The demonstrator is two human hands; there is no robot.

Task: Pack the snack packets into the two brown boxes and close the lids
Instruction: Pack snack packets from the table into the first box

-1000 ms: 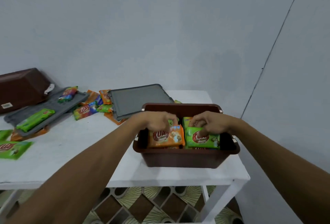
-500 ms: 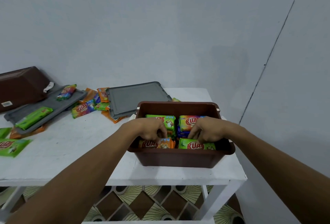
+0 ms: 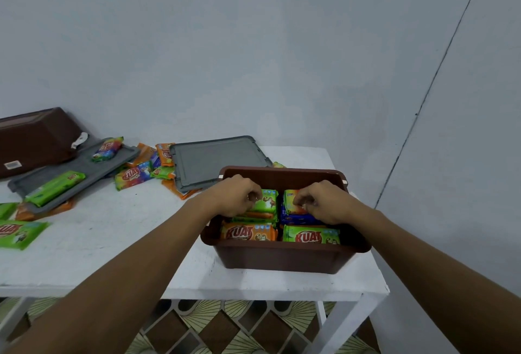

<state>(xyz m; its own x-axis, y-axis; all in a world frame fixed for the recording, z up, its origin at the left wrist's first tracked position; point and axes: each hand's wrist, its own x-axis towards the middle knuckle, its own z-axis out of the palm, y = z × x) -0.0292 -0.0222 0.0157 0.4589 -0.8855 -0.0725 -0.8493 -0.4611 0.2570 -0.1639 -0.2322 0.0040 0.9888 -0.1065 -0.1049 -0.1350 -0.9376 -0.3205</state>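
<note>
An open brown box [image 3: 282, 252] stands at the right end of the white table [image 3: 112, 241]. An orange packet [image 3: 248, 233] and a green packet [image 3: 310, 236] lie in its front row. My left hand [image 3: 236, 195] curls its fingers onto a green packet [image 3: 266, 201] at the back left. At the back right, my right hand [image 3: 321, 201] pinches an orange-yellow packet [image 3: 290, 198] that lies on a blue one. A second brown box [image 3: 36, 139] sits overturned at the far left.
Two grey lids lie on the table, one [image 3: 217, 162] just behind the open box and one [image 3: 76, 173] at the left carrying a green packet [image 3: 53, 187] and a multicoloured packet [image 3: 108, 149]. Several loose packets [image 3: 134, 176] lie between them. The table edge is close on the right.
Both hands lowered the orange and green packets into the box's front row, let them go, and moved back onto the packets in the rear row.
</note>
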